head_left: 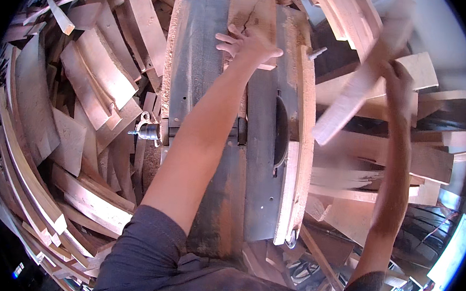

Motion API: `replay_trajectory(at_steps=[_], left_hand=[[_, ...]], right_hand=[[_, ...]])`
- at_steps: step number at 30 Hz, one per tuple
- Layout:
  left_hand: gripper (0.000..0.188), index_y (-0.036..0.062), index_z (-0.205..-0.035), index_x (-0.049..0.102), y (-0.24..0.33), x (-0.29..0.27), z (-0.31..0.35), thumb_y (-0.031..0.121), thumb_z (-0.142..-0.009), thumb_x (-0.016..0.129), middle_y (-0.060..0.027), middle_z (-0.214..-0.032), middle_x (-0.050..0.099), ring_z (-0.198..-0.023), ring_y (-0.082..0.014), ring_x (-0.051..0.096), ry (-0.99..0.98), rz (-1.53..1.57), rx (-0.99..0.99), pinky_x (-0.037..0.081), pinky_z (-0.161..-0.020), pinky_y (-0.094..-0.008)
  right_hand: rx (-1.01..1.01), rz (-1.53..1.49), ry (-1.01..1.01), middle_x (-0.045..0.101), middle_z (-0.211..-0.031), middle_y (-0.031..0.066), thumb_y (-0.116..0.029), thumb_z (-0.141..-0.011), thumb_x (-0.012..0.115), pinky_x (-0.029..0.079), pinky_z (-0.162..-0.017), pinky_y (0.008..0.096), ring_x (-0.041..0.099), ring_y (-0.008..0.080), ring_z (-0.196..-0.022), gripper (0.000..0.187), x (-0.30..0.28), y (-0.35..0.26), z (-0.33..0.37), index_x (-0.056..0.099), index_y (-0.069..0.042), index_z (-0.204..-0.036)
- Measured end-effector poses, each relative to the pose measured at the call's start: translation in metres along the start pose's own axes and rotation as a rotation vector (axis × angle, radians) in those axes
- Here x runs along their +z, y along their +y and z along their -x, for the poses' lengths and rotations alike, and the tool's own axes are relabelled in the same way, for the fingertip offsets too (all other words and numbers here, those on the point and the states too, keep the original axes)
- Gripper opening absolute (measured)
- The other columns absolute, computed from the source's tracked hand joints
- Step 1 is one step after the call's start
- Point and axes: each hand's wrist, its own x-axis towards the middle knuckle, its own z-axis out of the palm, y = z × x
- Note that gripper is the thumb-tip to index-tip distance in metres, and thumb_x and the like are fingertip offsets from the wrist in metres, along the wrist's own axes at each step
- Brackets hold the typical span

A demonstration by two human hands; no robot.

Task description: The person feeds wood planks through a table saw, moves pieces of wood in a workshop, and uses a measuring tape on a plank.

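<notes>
My left hand [246, 46] lies with fingers spread on the near end of a wide wooden board [253, 9]. A dark crack runs along that board, which rests on the far part of a grey metal machine table [197, 45]. Off to the right, my right hand [398, 78] is closed round the edge of a long wooden plank [349, 105]. This plank slants through the air above stacked timber and is smeared by motion at its far end. Nearer me than my left hand, a round saw blade [281, 130] stands up through a slot in the table.
A wooden strip [307, 96] runs along the table's right edge. A metal fitting [147, 131] sticks out on the left side. Piled boards [98, 66] crowd the left, some curved. More boards [426, 159] are stacked at the right.
</notes>
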Motion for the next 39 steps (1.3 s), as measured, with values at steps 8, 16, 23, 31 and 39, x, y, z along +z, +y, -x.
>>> replay_trajectory(at_steps=[8,16,23,31,39], left_hand=[[0.129,0.0070,-0.165,0.015,0.011,0.015,0.004,0.075,-0.071,0.072,-0.0247,-0.170,0.000,-0.146,-0.0675,-0.005,0.036,-0.086,-0.065,0.012,-0.115,-0.0763],[0.113,0.0001,-0.158,0.031,0.024,-0.001,0.010,0.058,-0.071,0.075,-0.0286,-0.165,0.015,-0.140,-0.0653,0.020,-0.007,-0.019,0.009,0.027,-0.109,-0.0720],[0.087,0.0012,-0.141,0.049,-0.063,-0.069,-0.016,0.055,-0.077,0.073,-0.0215,-0.131,0.056,-0.115,-0.0345,0.059,-0.296,0.873,0.236,0.050,-0.095,-0.0491],[0.081,0.0030,-0.148,0.043,-0.171,-0.079,0.198,0.048,-0.085,0.068,-0.0134,-0.129,0.059,-0.112,-0.0218,0.062,-0.344,1.324,0.123,0.054,-0.092,-0.0350],[0.101,-0.0004,-0.153,0.039,-0.273,-0.046,0.463,0.049,-0.074,0.076,-0.0118,-0.132,0.059,-0.120,-0.0223,0.061,-0.442,1.446,0.277,0.051,-0.098,-0.0352]], right_hand=[[0.418,-0.284,0.367,0.046,-0.072,-0.0061,-0.022,-0.095,0.067,0.028,-0.056,0.0239,0.036,0.0038,-0.063,0.020,-0.112,0.003,0.248,0.065,-0.002,-0.095],[0.783,-0.255,0.615,0.045,-0.070,-0.0064,-0.028,-0.092,0.070,0.026,-0.051,0.0219,0.036,0.0030,-0.059,0.021,-0.148,0.021,0.485,0.064,-0.008,-0.095],[0.930,-0.389,0.812,0.042,-0.068,-0.0090,-0.030,-0.092,0.071,0.021,-0.049,0.0206,0.033,0.0011,-0.057,0.020,-0.186,0.027,0.598,0.065,-0.011,-0.093],[0.941,-0.498,0.876,0.040,-0.066,-0.0075,-0.026,-0.090,0.071,0.025,-0.049,0.0212,0.035,0.0034,-0.056,0.019,-0.183,0.032,0.640,0.062,-0.011,-0.082],[0.801,-0.707,0.951,0.041,-0.068,-0.0080,-0.023,-0.089,0.072,0.026,-0.052,0.0224,0.036,0.0044,-0.060,0.015,-0.188,0.047,0.721,0.063,-0.013,-0.082]])
